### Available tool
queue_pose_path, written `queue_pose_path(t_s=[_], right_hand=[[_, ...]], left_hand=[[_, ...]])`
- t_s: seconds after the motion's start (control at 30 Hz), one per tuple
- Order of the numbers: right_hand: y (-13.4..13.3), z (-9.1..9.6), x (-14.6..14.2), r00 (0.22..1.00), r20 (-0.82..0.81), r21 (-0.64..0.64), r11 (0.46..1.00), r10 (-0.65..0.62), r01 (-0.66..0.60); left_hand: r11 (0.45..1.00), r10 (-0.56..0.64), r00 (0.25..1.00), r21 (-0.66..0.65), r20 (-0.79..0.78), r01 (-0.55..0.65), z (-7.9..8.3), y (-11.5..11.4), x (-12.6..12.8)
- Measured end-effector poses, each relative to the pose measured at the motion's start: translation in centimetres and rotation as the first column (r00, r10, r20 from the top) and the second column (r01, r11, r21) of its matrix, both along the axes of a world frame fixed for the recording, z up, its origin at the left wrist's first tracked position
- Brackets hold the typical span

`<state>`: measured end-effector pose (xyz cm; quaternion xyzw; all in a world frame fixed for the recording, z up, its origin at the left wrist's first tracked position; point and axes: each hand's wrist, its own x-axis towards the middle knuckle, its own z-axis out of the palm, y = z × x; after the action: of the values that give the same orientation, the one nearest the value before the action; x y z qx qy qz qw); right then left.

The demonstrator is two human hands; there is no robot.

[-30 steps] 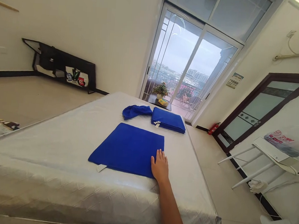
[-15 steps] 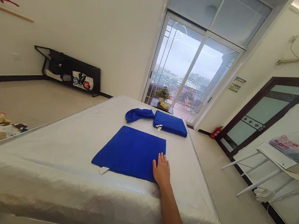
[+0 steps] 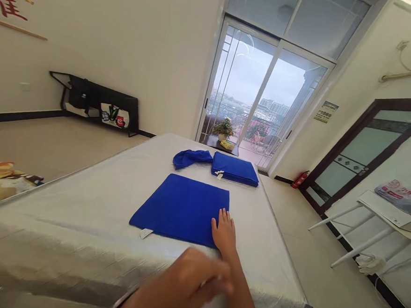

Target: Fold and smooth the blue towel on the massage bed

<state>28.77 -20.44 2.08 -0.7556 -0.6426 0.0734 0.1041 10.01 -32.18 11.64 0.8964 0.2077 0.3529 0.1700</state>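
While a plastic-sheeted mattress [image 3: 62,242] fills the middle of the view, what's new along the bottom edge?

A left hand [image 3: 185,284] has just swung in, overlapping the right forearm [image 3: 242,299], and it's badly blurred.

Holding anything?

I can't tell. The fingers look loosely curled, but the blur hides them and the frame cuts the arm off.

And the right hand [image 3: 224,232]?

Open, fingers spread, resting on the near right corner of a flat blue cloth [image 3: 177,208], gripping nothing.

What's beyond that?

A folded blue stack [image 3: 235,169], with a crumpled blue cloth [image 3: 191,157] just beside it. A small white tag [image 3: 146,233] pokes from the flat cloth's near edge.
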Motion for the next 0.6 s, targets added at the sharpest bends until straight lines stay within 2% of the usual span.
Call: queue_pose_path(t_s=[0.1, 0.17, 0.3, 0.4, 0.47, 0.53, 0.6], right_hand=[[-0.1, 0.1, 0.1, 0.999, 0.031, -0.030, 1.000, -0.008, 0.009], [-0.2, 0.0, 0.3, 0.998, 0.062, -0.048, 0.999, 0.012, -0.009], [-0.3, -0.3, 0.5, 0.994, 0.094, -0.038, 0.998, 0.053, -0.050], [-0.1, -0.3, 0.4, 0.997, 0.071, -0.037, 0.999, 0.029, -0.027], [0.1, -0.2, 0.2, 0.998, 0.063, -0.032, 0.999, 0.021, -0.019], [0.1, -0.2, 0.1, 0.998, 0.060, -0.031, 0.999, 0.019, -0.017], [0.1, -0.2, 0.1, 0.998, 0.059, -0.037, 0.999, 0.020, -0.018]], left_hand=[[0.998, 0.049, 0.997, 0.032, -0.061, -0.047, -0.9, 5.5, 3.1], [0.994, 0.094, 0.981, 0.063, -0.167, -0.084, -2.0, 8.9, 4.8], [0.984, 0.177, 0.922, 0.088, -0.344, -0.156, -5.4, 13.5, 5.7], [0.981, 0.183, 0.892, 0.134, -0.414, -0.139, -8.5, 15.1, 4.3], [0.982, 0.188, 0.865, 0.112, -0.464, -0.153, -10.1, 15.6, 2.6], [0.976, 0.212, 0.835, 0.064, -0.508, -0.209, -11.0, 15.9, 0.3], [0.957, 0.259, 0.802, 0.027, -0.538, -0.290, -11.2, 16.0, -2.7]])
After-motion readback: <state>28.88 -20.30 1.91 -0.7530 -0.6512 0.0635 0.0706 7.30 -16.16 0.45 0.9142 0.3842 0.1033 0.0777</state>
